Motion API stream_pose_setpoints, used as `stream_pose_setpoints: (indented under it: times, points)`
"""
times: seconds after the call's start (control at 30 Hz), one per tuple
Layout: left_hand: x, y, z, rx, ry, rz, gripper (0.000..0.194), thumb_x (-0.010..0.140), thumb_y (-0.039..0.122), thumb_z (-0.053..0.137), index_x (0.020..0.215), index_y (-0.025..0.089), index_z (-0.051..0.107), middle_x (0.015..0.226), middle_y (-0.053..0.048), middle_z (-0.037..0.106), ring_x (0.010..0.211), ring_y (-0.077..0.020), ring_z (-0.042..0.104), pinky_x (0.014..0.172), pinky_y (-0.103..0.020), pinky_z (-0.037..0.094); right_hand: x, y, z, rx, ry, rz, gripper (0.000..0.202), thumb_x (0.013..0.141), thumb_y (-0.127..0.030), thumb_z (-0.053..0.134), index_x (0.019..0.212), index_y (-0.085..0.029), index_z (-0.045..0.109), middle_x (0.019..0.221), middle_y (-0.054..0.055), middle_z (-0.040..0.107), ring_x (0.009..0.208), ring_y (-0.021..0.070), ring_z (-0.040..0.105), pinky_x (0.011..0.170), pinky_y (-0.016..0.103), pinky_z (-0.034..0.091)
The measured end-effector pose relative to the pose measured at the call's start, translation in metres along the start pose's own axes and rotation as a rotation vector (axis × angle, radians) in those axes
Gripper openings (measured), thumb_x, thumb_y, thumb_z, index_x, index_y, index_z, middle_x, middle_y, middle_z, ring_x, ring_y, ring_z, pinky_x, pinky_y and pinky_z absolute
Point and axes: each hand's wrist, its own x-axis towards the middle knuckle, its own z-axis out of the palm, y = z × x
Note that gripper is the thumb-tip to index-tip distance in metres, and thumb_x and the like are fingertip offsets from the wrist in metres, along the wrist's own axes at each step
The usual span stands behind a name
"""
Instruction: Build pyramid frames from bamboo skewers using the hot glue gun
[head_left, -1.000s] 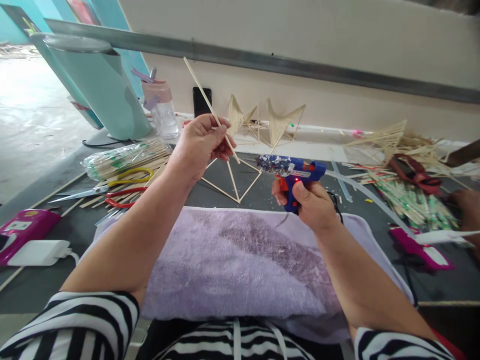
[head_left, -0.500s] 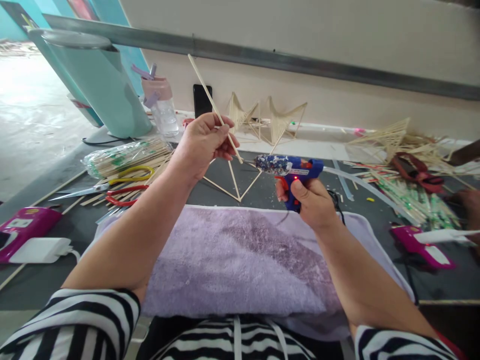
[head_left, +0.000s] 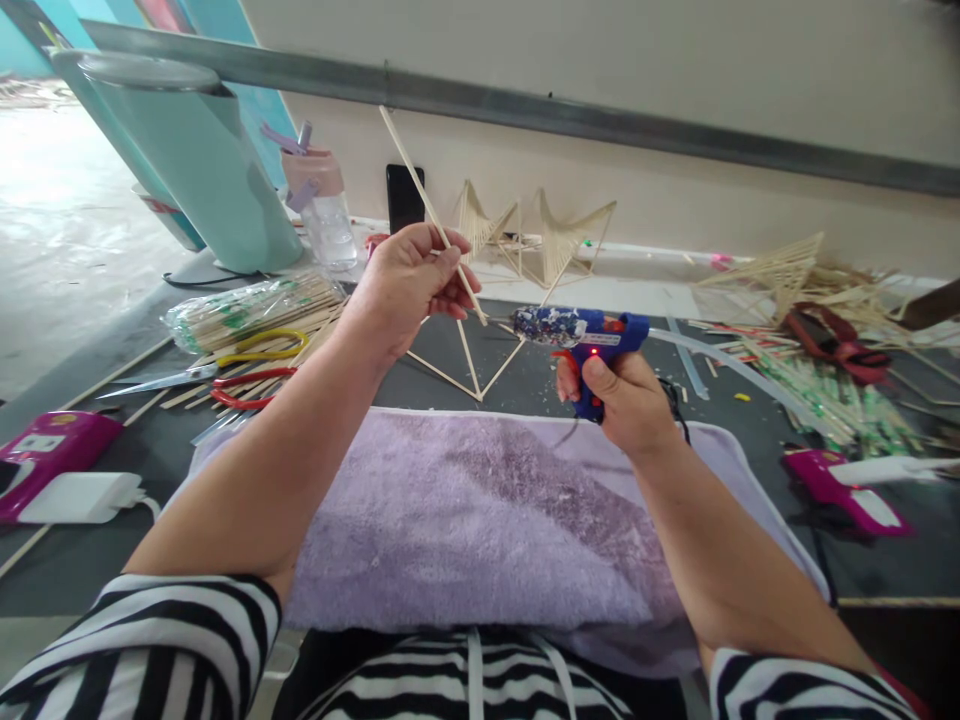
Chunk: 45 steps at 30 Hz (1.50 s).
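Observation:
My left hand (head_left: 420, 282) pinches a thin wooden stick (head_left: 409, 163), which slants from upper left down to the right. Its lower end is close to the nozzle of a blue glue gun (head_left: 611, 335); whether they touch is too small to tell. The gun is gripped in my right hand (head_left: 626, 395), its red light on and a clear glue stick (head_left: 727, 365) coming out of its back. Behind and below the held stick, a frame of thin sticks (head_left: 478, 396) stands on the dark table (head_left: 525, 385), partly hidden by my left hand.
Scissors (head_left: 262, 347), red-handled pliers (head_left: 251, 388) and bagged sticks (head_left: 247, 312) lie left. A bottle (head_left: 326, 215), phone (head_left: 405, 200) and two stick models (head_left: 559, 240) stand behind. Loose sticks (head_left: 825, 390) lie right. A purple towel (head_left: 480, 520) covers the near edge.
Both hands keep nearly the same pose, with the gun shifted very slightly. At the right edge, another person's hand has moved out of view.

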Motion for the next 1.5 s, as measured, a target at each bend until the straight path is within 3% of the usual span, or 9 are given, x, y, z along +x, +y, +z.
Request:
stream_pose_setpoints:
  times: [0.73,1.23,1.5]
  points:
    - [-0.0013,0.0014,-0.0001,-0.009,-0.020,-0.040,0.005,0.089,0.017,0.049,0.089,0.018,0.054,0.065,0.001,0.065,0.051,-0.0073,0.062,0.050,-0.018,0.052,0.0015,-0.0019,0.0017,-0.014,-0.004,0.002,0.032,0.083,-0.052,0.064,0.081,-0.023,0.051,0.058,-0.003,0.047,0.053,0.0117,0.042,0.053,0.029,0.039]
    - [0.0028,-0.0041,-0.0061,-0.043,-0.057,-0.053,0.008,0.090,0.020,0.050,0.093,0.017,0.056,0.071,-0.001,0.067,0.056,-0.0081,0.065,0.055,-0.020,0.054,-0.0017,0.0047,-0.0050,-0.185,0.018,-0.028,0.031,0.085,-0.050,0.063,0.097,-0.023,0.051,0.064,-0.003,0.053,0.057,0.0127,0.047,0.057,0.030,0.038]
    - [0.0033,-0.0039,-0.0068,-0.031,-0.022,-0.042,0.005,0.089,0.021,0.052,0.092,0.018,0.056,0.073,-0.002,0.068,0.058,-0.0092,0.067,0.057,-0.022,0.055,0.0010,0.0005,-0.0030,-0.036,0.013,0.000,0.034,0.081,-0.053,0.066,0.093,-0.025,0.050,0.060,-0.004,0.051,0.053,0.0123,0.044,0.054,0.029,0.038]
